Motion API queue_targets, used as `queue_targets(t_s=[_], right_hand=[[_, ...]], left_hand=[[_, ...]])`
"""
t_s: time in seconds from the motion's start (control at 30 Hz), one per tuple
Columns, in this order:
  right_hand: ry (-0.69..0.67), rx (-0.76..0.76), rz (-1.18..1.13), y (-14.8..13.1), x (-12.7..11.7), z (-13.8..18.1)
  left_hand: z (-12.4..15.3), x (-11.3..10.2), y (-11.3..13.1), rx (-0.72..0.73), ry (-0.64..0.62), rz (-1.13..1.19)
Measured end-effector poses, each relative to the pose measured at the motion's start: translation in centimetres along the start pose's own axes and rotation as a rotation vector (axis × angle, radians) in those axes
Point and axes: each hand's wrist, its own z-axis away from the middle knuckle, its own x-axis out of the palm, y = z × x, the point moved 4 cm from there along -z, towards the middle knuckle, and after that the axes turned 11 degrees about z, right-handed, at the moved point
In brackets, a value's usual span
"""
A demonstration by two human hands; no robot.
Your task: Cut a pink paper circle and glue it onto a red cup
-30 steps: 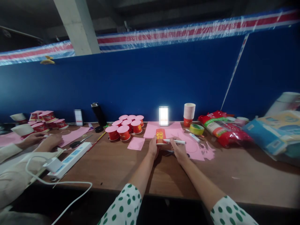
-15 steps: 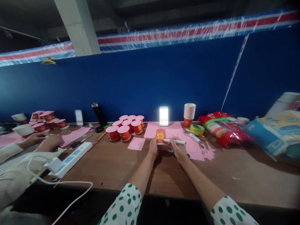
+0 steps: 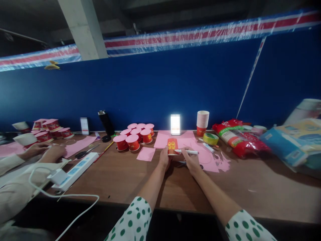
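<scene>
A red paper cup (image 3: 172, 146) with yellow lettering is held up in front of me, over the table. My left hand (image 3: 164, 158) is closed around its left side. In my right hand (image 3: 190, 162) is a white marker-like pen (image 3: 188, 151), gripped near its middle. The pen's left end points at the lower right edge of the cup; whether it touches I cannot tell. Beneath the hands lies a pair of scissors (image 3: 181, 164), partly hidden. Pink paper sheets (image 3: 163, 138) are spread behind the cup, and cut pink scraps (image 3: 224, 163) lie to the right.
To the left stand several red cups with pink paper tops (image 3: 133, 142). At the back are a stack of paper cups (image 3: 202, 121), yellow-green tape (image 3: 210, 138) and a lit phone (image 3: 175, 124). A power strip (image 3: 78, 170) and a co-worker's hands (image 3: 54, 153) are further left; bags (image 3: 238, 137) lie right.
The yellow lettering on the cup shows differently, as if the cup has turned slightly. My right hand and the pen have shifted very slightly left. Everything else looks the same.
</scene>
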Motion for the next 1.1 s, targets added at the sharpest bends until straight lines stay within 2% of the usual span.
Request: queue_targets(t_s=[1.1], right_hand=[[-0.002, 0.005, -0.054, 0.21, -0.01, -0.20]], left_hand=[[0.05, 0.05, 0.07, -0.004, 0.006, 0.001]])
